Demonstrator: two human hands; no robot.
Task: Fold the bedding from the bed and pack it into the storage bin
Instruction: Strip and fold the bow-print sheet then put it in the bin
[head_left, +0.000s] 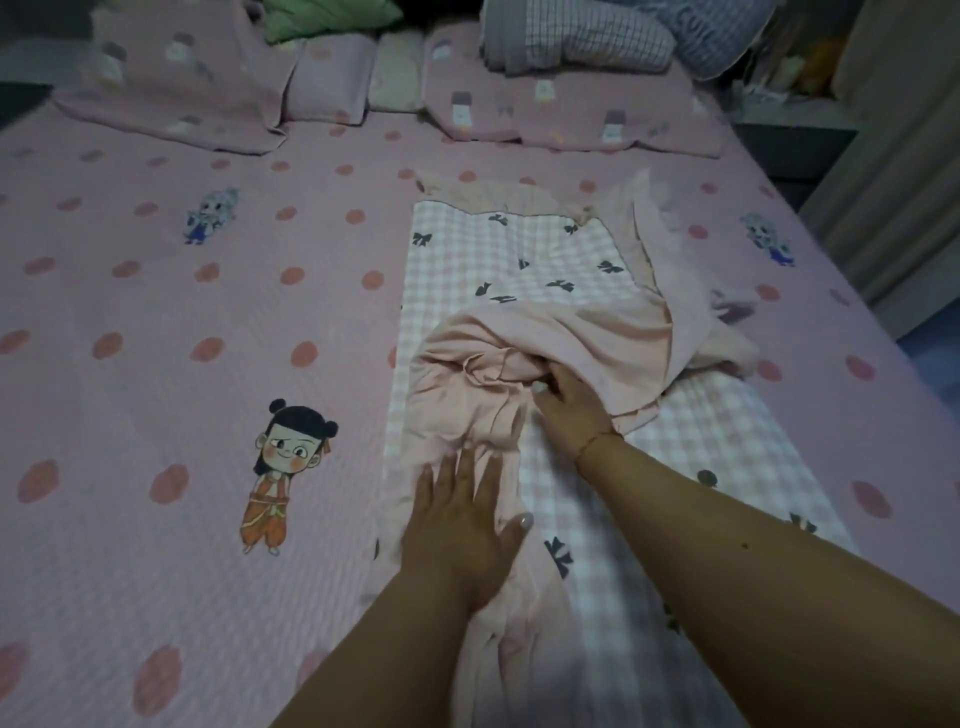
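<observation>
A quilt (509, 260) with a pink-and-white check face and black bows lies in a long strip on the right half of the bed. Its plain pink lining (571, 332) is bunched in folds across the middle of the strip. My left hand (460, 525) lies flat with fingers spread on the pink lining near the strip's left edge. My right hand (571, 410) reaches further in, its fingers curled into a fold of the pink lining. No storage bin is in view.
The bed sheet (171, 322) is pink with red dots and cartoon figures. Pink pillows (176, 88) line the head of the bed, with a checked folded blanket (587, 41) and a green cushion (322, 15) behind. The bed's right edge drops toward a curtain (893, 156).
</observation>
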